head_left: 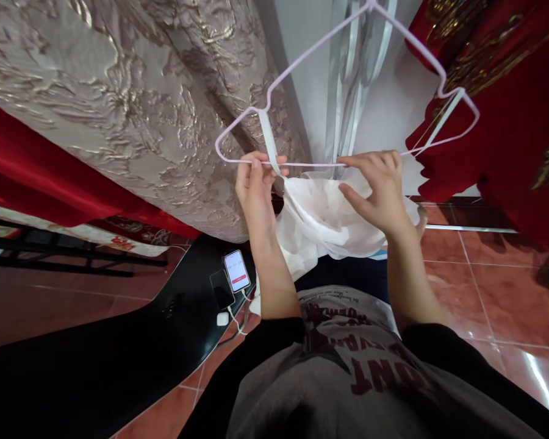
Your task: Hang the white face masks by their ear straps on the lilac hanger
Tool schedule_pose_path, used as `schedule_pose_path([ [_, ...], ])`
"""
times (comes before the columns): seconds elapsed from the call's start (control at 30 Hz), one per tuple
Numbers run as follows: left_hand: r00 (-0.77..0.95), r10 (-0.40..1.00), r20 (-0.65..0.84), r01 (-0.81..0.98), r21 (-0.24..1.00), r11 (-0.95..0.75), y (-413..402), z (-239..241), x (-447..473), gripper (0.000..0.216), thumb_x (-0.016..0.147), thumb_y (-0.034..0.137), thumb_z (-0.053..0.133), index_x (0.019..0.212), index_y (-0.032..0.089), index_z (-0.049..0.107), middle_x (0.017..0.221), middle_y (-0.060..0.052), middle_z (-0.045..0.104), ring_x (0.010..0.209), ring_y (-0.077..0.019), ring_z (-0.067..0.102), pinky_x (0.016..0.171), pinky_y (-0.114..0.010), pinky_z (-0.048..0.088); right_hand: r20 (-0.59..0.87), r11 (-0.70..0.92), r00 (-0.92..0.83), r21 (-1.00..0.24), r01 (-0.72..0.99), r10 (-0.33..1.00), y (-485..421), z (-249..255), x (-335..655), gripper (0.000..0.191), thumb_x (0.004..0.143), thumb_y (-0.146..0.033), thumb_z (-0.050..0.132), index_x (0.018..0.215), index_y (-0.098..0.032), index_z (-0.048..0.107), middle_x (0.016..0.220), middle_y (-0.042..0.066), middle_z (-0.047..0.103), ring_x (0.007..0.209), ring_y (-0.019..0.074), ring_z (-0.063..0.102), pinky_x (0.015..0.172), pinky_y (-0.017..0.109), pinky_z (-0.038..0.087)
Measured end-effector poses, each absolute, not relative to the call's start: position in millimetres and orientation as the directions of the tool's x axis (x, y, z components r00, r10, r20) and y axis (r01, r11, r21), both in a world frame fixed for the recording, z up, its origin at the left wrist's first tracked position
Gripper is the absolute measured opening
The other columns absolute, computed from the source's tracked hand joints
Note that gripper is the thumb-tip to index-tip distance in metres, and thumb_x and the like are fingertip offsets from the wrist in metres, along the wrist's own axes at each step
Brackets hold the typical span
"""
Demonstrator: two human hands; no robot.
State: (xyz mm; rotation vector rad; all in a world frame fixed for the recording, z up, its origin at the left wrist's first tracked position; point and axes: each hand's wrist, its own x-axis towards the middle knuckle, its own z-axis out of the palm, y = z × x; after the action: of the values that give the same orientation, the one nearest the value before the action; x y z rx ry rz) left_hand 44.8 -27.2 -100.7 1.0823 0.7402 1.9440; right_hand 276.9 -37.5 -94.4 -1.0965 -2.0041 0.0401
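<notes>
A pale pink clothes hanger (318, 46) hangs in front of me, its top cut off by the frame. From its two notches hang the straps of a white, sheer garment (320, 210), whose body bunches below the bottom bar. My left hand (258, 183) pinches the bar beside the left strap (268, 140), fingers passing behind it. Close to the middle of the bar is my right hand (377, 186), with thumb and fingers apart and the index fingertip at the bar. The right strap (446, 119) slants down from its notch.
Two phones (236, 270) on cables and a small white case (222, 319) lie on a black surface (96, 360) at left. Patterned beige curtain fabric (132, 116) hangs behind, red cloth (498, 122) at right. Reddish tiles (494, 286) cover the floor.
</notes>
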Motion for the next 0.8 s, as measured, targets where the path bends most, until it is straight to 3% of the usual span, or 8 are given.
schedule_pose_path([
  [0.1, -0.255, 0.890, 0.379, -0.278, 0.852, -0.443, -35.1, -98.8, 37.7, 0.026, 0.099, 0.048, 0.073, 0.101, 0.022, 0.074, 0.101, -0.006, 0.080, 0.092, -0.0202, 0.078, 0.093, -0.035, 0.059, 0.671, 0.611, -0.217, -0.432, 0.663, 0.709, -39.5, -99.6, 271.7, 0.037, 0.099, -0.042, 0.062, 0.135, -0.036, 0.069, 0.123, 0.002, 0.076, 0.116, 0.0268, 0.065, 0.118, 0.060, 0.040],
  [0.2, -0.161, 0.932, 0.326, -0.153, 0.924, -0.350, -51.9, -88.2, 30.6, 0.026, 0.103, 0.043, 0.066, 0.102, 0.020, 0.079, 0.102, -0.009, 0.080, 0.099, -0.0209, 0.077, 0.097, -0.034, 0.057, 0.682, 0.634, -0.220, -0.444, 0.633, 0.697, -38.3, -99.5, 274.3, 0.035, 0.100, -0.041, 0.062, 0.134, -0.040, 0.070, 0.121, 0.001, 0.076, 0.114, 0.0250, 0.066, 0.120, 0.062, 0.038],
  [0.3, -0.138, 0.934, 0.330, -0.018, 0.942, -0.336, -70.0, -75.1, 25.5, 0.028, 0.106, 0.040, 0.064, 0.096, 0.020, 0.080, 0.091, -0.007, 0.078, 0.086, -0.0172, 0.074, 0.081, -0.028, 0.057, 0.687, 0.634, -0.200, -0.465, 0.618, 0.699, -36.4, -97.8, 279.5, 0.030, 0.100, -0.040, 0.062, 0.128, -0.042, 0.073, 0.114, -0.001, 0.077, 0.112, 0.0233, 0.067, 0.122, 0.063, 0.036],
  [0.4, -0.123, 0.921, 0.369, 0.063, 0.929, -0.364, -78.6, -62.0, 25.6, 0.032, 0.106, 0.043, 0.064, 0.088, 0.021, 0.079, 0.085, -0.006, 0.076, 0.074, -0.0152, 0.067, 0.059, -0.026, 0.047, 0.693, 0.629, -0.171, -0.486, 0.606, 0.700, -35.7, -96.3, 282.4, 0.027, 0.100, -0.039, 0.063, 0.124, -0.043, 0.075, 0.111, -0.001, 0.077, 0.111, 0.0230, 0.068, 0.124, 0.065, 0.034],
  [0.53, -0.108, 0.905, 0.411, -0.150, 0.893, -0.423, -68.2, -37.9, 31.3, 0.025, 0.101, 0.045, 0.068, 0.099, 0.025, 0.083, 0.092, -0.007, 0.078, 0.078, -0.0183, 0.068, 0.046, -0.027, 0.034, 0.694, 0.636, -0.167, -0.501, 0.587, 0.701, -35.7, -95.8, 279.2, 0.026, 0.099, -0.039, 0.065, 0.123, -0.043, 0.075, 0.109, -0.002, 0.077, 0.109, 0.0222, 0.068, 0.125, 0.064, 0.034],
  [0.67, -0.157, 0.888, 0.433, -0.317, 0.829, -0.460, -51.7, -15.4, 26.8, 0.026, 0.098, 0.046, 0.070, 0.106, 0.025, 0.083, 0.124, -0.005, 0.079, 0.118, -0.0267, 0.071, 0.054, -0.028, 0.049, 0.691, 0.634, -0.169, -0.501, 0.589, 0.703, -35.8, -96.5, 275.4, 0.028, 0.099, -0.035, 0.065, 0.125, -0.042, 0.074, 0.111, -0.002, 0.077, 0.110, 0.0209, 0.067, 0.126, 0.061, 0.034],
  [0.8, -0.484, 0.767, 0.422, -0.273, 0.760, -0.590, -47.5, -24.5, 11.3, 0.024, 0.105, 0.029, 0.057, 0.105, 0.028, 0.080, 0.129, 0.001, 0.078, 0.137, -0.0246, 0.064, 0.066, -0.030, 0.058, 0.690, 0.630, -0.182, -0.478, 0.613, 0.701, -35.5, -99.3, 277.3, 0.029, 0.101, -0.036, 0.061, 0.128, -0.040, 0.073, 0.111, -0.001, 0.076, 0.110, 0.0214, 0.066, 0.127, 0.062, 0.032],
])
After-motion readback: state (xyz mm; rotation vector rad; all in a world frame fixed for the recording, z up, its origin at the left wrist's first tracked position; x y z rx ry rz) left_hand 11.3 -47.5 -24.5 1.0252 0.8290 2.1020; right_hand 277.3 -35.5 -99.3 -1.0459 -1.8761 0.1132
